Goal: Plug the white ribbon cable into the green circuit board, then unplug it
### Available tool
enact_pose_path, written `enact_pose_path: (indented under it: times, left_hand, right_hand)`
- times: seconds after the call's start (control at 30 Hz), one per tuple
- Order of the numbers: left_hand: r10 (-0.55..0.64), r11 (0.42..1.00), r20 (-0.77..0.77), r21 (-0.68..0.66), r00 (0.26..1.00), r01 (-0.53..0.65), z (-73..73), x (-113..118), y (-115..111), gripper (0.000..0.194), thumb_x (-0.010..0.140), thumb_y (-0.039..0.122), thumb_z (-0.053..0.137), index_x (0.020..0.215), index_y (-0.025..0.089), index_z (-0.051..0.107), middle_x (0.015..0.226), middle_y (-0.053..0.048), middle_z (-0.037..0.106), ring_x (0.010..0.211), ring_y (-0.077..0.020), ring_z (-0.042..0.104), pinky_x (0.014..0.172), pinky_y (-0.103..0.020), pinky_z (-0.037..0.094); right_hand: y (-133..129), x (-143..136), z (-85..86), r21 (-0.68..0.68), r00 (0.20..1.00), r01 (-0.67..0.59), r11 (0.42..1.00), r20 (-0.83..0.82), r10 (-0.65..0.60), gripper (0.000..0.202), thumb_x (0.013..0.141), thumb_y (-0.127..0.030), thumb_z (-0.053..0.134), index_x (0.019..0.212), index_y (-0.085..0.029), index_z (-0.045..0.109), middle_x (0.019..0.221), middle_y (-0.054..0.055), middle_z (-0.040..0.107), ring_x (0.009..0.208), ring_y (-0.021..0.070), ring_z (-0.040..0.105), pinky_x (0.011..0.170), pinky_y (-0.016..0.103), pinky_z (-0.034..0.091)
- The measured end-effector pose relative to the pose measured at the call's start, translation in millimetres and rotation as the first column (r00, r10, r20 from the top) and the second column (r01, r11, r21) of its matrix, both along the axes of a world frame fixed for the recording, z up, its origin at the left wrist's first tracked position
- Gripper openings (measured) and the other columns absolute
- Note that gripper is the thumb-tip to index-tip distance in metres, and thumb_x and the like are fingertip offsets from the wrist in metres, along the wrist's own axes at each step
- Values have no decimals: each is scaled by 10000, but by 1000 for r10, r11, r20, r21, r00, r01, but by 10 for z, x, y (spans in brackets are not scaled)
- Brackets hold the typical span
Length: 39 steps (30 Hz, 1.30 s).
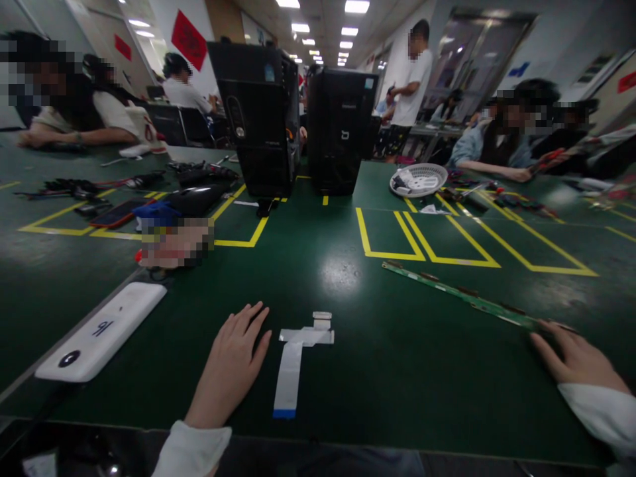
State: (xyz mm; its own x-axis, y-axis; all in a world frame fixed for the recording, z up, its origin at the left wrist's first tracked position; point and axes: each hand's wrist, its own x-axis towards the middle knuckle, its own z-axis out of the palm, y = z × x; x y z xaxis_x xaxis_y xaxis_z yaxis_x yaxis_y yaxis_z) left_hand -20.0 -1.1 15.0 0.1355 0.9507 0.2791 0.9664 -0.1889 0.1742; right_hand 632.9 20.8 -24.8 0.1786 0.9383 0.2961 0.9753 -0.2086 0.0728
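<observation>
My left hand (229, 368) lies palm down on the green table, fingers stretched out and slightly apart, holding nothing. Just right of it is a white flat ribbon cable (288, 377) with a blue end toward me and small connectors at its far end; the hand does not touch it. At the right, my right hand (579, 358) has its fingers and thumb around the near end of a long, narrow green circuit board (457, 291). The board slants away to the left across the table. Part of its near end is hidden by the fingers.
A white power bank-like device (102, 331) lies at the left. Two black computer towers (261, 132) stand at the back centre. Cables (84, 189) and tools lie back left, a white basket (419, 180) back right. Yellow tape (392, 255) marks the table. Other people sit around it.
</observation>
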Motion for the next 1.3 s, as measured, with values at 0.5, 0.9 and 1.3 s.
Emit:
enact_pose_path:
  times: [0.5,0.9,1.3]
  left_hand:
    - [-10,1000,-31,4,999,10,-19,-27,15,526,970,443,356,1354,131,535,1426,-140,531,1325,-318,480,1102,-547,378]
    - [-23,999,-31,31,999,24,-2,-23,21,515,966,440,358,1345,143,540,1409,-144,547,1317,-315,491,1095,-544,387]
    - [-6,1000,-22,-5,1000,6,10,-10,0,523,974,444,343,1365,144,519,1433,-133,524,1341,-317,460,1108,-551,368]
  right_hand:
    - [544,-906,233,30,868,-475,879,-148,474,576,909,-500,323,1252,-149,624,1244,170,593,1209,287,513,1014,469,398]
    - [617,-2648,280,87,703,-700,709,-94,705,566,965,-514,332,1372,-179,538,1309,169,542,1175,318,469,930,505,448]
    - [412,-3455,328,46,785,-611,790,-89,613,601,932,-576,391,1358,-178,536,1356,195,519,1180,370,476,882,538,469]
